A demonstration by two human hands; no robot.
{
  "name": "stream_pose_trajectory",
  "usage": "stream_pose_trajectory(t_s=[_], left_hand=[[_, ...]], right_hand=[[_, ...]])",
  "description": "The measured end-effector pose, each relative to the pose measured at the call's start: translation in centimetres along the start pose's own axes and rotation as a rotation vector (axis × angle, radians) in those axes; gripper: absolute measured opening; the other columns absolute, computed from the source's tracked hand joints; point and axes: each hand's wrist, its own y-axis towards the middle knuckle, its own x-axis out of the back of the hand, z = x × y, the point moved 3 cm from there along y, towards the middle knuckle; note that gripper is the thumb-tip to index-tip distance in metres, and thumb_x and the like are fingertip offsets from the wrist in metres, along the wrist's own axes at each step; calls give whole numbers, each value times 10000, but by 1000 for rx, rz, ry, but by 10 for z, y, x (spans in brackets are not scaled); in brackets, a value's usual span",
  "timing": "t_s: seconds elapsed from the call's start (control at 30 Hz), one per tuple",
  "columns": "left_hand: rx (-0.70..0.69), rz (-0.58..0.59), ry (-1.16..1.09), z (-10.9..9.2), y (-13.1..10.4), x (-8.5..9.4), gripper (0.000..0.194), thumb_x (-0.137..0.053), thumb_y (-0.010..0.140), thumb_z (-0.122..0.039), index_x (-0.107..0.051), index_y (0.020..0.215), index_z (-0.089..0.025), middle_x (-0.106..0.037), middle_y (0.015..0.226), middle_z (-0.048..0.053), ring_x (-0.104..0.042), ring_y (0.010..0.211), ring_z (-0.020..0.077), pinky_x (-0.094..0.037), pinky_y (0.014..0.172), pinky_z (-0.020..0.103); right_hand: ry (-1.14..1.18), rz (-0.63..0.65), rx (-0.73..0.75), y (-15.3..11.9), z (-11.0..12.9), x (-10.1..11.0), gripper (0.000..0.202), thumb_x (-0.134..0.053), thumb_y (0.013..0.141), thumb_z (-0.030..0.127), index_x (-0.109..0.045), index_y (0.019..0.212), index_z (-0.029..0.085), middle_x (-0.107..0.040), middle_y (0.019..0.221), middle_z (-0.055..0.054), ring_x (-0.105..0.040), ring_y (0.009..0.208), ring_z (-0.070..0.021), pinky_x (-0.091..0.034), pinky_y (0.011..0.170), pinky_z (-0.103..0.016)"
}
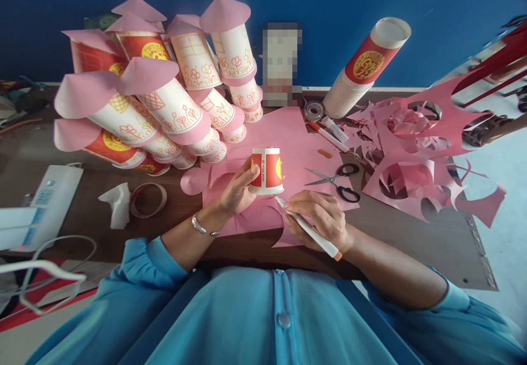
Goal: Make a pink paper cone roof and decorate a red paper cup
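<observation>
My left hand (239, 189) grips a red and white paper cup (267, 172) with a yellow emblem, its fingers wrapped round the cup's left side and back. In my right hand (319, 217) is a white marker (313, 234) with an orange end, its tip close to the cup's lower rim; whether it touches, I cannot tell. Pink paper (288, 134) lies under both hands. Black-handled scissors (335, 181) rest on it, blades apart, to the right of the cup.
Several paper-cup towers with pink cone roofs (150, 74) stand at the back left. A leaning cup stack (349, 88), a tape roll (314, 110) and a red marker (329, 136) are at the back right. Pink scraps (411, 162) lie right; a paper ring (148, 200) lies left.
</observation>
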Motion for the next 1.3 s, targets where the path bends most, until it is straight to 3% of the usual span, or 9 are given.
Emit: stream_pose_trajectory(t_s=[0.2, 0.33, 0.6, 1.3], left_hand=[[-23, -11, 68, -1, 1, 1, 308, -776, 887, -498, -764, 1128, -307, -797, 1303, 63, -657, 1374, 360, -605, 1062, 511], [-37, -22, 74, -1, 1, 1, 290, -789, 873, -475, -760, 1063, -258, -796, 1242, 87, -638, 1397, 360, -596, 1073, 474], [-34, -10, 49, -1, 0, 2, 301, -814, 857, -433, -756, 1080, -240, -784, 1138, 101, -672, 1308, 386, -603, 1000, 494], [-25, 38, 42, -2, -1, 0, 442, -847, 861, -462, -757, 1216, -214, -784, 1169, 98, -746, 1117, 320, -624, 871, 420]], right_hand=[[-2, -2, -3, 0, -1, -1, 204, -653, 963, 92, -609, 1131, 200, -757, 837, -26, -785, 739, -180, -663, 671, -287], [4, 11, -17, -1, -1, -3, 229, -668, 947, 72, -611, 1130, 197, -758, 842, -26, -779, 733, -182, -654, 661, -292], [-6, -8, -29, -3, -4, -4, 224, -669, 959, 86, -623, 1134, 219, -743, 829, -14, -775, 730, -183, -645, 642, -296], [31, 38, -91, -2, -3, -5, 239, -649, 916, 41, -608, 1061, 228, -762, 811, -9, -737, 640, -170, -598, 594, -276]])
